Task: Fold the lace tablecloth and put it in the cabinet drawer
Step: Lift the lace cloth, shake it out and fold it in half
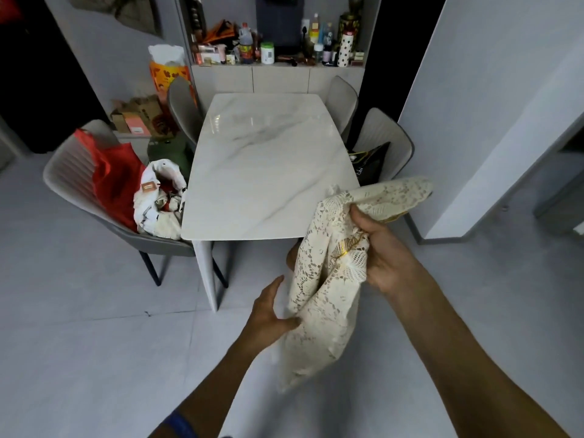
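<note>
The cream lace tablecloth is bunched up and hangs in the air in front of me, just off the near right corner of the white marble table. My right hand grips its upper part, with one end of the cloth sticking out to the right above my fingers. My left hand holds the lower left edge, thumb pressed into the fabric. The cloth's bottom end dangles over the floor. The cabinet with flat fronts stands against the far wall behind the table.
Grey chairs surround the table; the left one carries a red bag and a white bundle. Another chair at the right holds a dark bag. Bottles and jars crowd the shelf above the cabinet. A white wall juts in at right.
</note>
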Available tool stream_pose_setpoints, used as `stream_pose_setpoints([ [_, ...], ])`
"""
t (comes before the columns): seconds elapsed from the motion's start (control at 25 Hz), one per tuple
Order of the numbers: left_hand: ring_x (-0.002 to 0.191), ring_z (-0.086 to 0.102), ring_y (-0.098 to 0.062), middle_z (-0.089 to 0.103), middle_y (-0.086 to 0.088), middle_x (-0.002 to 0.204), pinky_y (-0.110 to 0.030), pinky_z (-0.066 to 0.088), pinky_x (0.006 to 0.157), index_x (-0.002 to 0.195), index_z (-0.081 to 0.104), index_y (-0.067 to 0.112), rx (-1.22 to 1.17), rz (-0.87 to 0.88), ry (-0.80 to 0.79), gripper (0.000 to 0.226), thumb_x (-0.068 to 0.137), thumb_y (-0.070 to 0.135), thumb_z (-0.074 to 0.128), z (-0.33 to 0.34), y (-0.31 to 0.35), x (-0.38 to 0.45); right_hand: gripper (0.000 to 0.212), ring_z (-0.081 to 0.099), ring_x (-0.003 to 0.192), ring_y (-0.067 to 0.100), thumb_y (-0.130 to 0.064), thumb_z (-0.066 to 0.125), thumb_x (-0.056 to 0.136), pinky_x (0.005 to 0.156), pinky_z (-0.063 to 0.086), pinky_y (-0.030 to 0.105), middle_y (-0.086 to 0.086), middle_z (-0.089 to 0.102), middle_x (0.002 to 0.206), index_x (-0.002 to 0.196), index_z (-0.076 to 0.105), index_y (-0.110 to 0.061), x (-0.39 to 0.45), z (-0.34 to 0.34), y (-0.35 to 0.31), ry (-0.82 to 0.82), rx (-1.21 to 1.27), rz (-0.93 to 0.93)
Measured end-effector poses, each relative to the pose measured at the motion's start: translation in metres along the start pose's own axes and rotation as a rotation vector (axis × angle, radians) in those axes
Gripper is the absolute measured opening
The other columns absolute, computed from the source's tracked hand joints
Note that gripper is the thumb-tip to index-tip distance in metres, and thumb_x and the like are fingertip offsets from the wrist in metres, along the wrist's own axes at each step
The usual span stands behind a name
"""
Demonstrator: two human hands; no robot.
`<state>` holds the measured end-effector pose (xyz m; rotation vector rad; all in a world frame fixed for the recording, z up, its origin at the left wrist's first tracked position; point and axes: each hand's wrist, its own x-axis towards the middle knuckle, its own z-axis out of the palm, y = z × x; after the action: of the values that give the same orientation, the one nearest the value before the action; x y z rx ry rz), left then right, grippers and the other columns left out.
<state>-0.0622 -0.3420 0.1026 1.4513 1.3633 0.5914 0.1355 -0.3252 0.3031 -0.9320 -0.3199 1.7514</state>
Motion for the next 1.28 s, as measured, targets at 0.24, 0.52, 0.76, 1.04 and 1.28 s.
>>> stream_pose_setpoints([
  [0.24, 0.114, 0.054, 0.013, 0.059, 0.037, 0.119, -0.008, 0.050, 0.082, 0.121, 0.049, 0.061, -0.168, 0.063, -0.171, 0.075, 0.065, 0.021, 0.081, 0.051, 0.035, -0.007, 0.039, 0.068, 0.107, 0.025, -0.018, 0.063, 0.089, 0.091, 0.056, 0.045, 0.011, 0.068, 0.122, 0.126, 0.062, -0.005, -0.017, 0.005, -0.018, -0.045, 0.036, -0.006],
  [0.52, 0.095, 0.072, -0.022, 0.077, -0.002, 0.095, -0.034, 0.059, 0.084, 0.094, 0.077, 0.015, -0.314, -0.077, 0.080, 0.016, 0.092, 0.024, 0.064, 0.047, 0.081, -0.010, 0.036, 0.057, 0.110, 0.010, -0.041, 0.060, 0.093, 0.078, 0.050, 0.012, -0.012, 0.067, 0.117, 0.124, 0.057, -0.023, -0.014, -0.020, -0.064, 0.207, -0.343, -0.464],
  [0.76, 0.076, 0.074, -0.006, 0.077, -0.002, 0.095, -0.018, 0.057, 0.063, 0.101, 0.074, 0.010, -0.523, -0.129, 0.140, 0.016, 0.090, 0.018, 0.066, 0.002, 0.149, 0.007, 0.097, 0.054, 0.125, 0.019, -0.084, 0.066, 0.051, 0.092, 0.047, 0.036, -0.003, 0.052, 0.143, 0.136, 0.046, -0.042, -0.046, -0.165, 0.095, 0.399, -0.408, -0.183],
  [1.04, 0.063, 0.062, -0.026, 0.064, -0.014, 0.078, -0.037, 0.058, 0.068, 0.080, 0.064, 0.007, -0.844, -0.324, 0.257, 0.011, 0.081, -0.001, 0.056, -0.037, 0.186, 0.023, 0.072, 0.063, 0.116, 0.033, -0.069, 0.067, 0.064, 0.098, 0.047, 0.056, 0.009, 0.065, 0.129, 0.124, 0.065, -0.028, -0.051, -0.131, 0.215, 0.193, 0.223, 0.342],
  [1.28, 0.062, 0.069, -0.025, 0.071, -0.016, 0.078, -0.040, 0.059, 0.072, 0.086, 0.064, -0.001, -0.759, -0.256, 0.279, 0.025, 0.065, -0.015, 0.062, -0.058, 0.166, 0.027, 0.028, 0.070, 0.103, 0.033, -0.020, 0.076, 0.079, 0.089, 0.056, 0.045, 0.011, 0.076, 0.104, 0.105, 0.072, -0.010, -0.037, -0.063, 0.164, 0.303, -0.323, -0.119],
])
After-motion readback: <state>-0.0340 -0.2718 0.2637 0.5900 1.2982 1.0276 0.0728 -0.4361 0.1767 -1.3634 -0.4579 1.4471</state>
